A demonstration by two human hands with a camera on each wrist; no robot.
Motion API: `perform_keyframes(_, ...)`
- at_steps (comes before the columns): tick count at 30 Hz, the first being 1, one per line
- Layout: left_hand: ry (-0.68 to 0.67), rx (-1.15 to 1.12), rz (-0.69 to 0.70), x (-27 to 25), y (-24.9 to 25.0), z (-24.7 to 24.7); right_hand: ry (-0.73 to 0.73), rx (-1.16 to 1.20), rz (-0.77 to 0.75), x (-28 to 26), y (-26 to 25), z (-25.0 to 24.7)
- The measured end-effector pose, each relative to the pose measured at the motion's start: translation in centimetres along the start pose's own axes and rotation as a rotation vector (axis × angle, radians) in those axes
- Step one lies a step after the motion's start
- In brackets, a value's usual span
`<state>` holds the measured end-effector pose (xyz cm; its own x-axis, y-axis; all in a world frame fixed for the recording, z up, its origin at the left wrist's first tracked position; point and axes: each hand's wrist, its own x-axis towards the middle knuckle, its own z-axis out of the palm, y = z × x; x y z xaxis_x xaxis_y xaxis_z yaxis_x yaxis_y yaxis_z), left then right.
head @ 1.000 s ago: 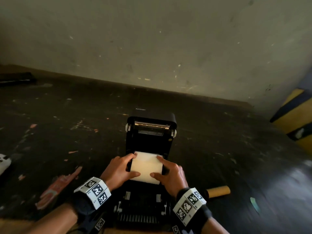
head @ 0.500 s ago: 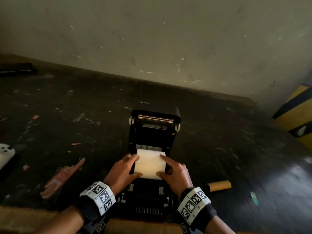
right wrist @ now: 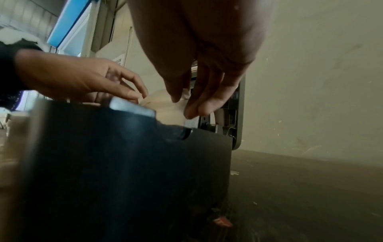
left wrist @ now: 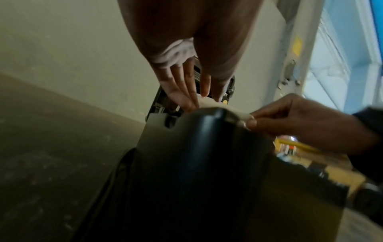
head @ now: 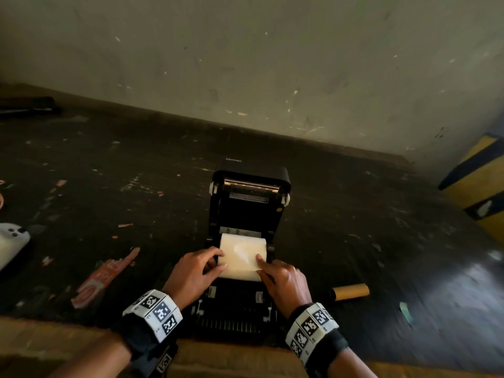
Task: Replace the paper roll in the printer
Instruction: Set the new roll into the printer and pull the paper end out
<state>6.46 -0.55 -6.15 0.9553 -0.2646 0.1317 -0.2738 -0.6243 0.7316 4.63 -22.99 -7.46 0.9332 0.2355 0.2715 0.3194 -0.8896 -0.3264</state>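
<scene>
The black printer point(head: 231, 309) stands in front of me with its lid point(head: 249, 211) tipped up and back. A white paper roll point(head: 242, 251) lies in its bay, a sheet drawn toward me. My left hand point(head: 221, 259) holds the sheet's left edge between thumb and fingers. My right hand point(head: 259, 264) pinches the right edge, as the left wrist view shows at the right hand point(left wrist: 251, 120). In the right wrist view the right hand's fingertips point(right wrist: 194, 111) press on the paper above the printer's front wall point(right wrist: 124, 155). An empty brown core point(head: 350, 291) lies right of the printer.
A white device point(head: 11, 241) sits at the left edge and a red wrapper point(head: 106, 274) lies left of the printer. A yellow and black block point(head: 480, 186) stands at the right. A green scrap point(head: 406, 315) lies past the core. The wall point(head: 272, 64) rises just behind.
Both hands have slid toward me along the paper's side edges, from the sides of the roll to the near part of the sheet. The roll stays in the bay.
</scene>
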Motion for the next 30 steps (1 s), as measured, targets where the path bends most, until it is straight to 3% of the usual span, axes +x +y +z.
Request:
perform_keyframes(10,0.081,-0.197,-0.115,-0.3,0.0,1.5,-0.11,0.077,0.013,-1.4,0.1,0.3)
perform_keyframes(14,0.062,-0.197,-0.104,-0.3,-0.4,1.5,-0.074,0.558,0.273,-0.9,0.6,0.0)
perform_keyframes(16,0.042,-0.214,-0.104,-0.5,-0.8,1.5,-0.056,0.663,0.345,-0.4,0.8,-0.1)
perform_keyframes(25,0.038,-0.181,-0.115,-0.7,-1.8,1.9,-0.116,0.555,0.345,-0.3,1.2,0.7)
perform_keyframes(30,-0.055,-0.159,-0.108,-0.4,-1.9,1.4,-0.088,0.586,0.352,-0.2,1.6,0.9)
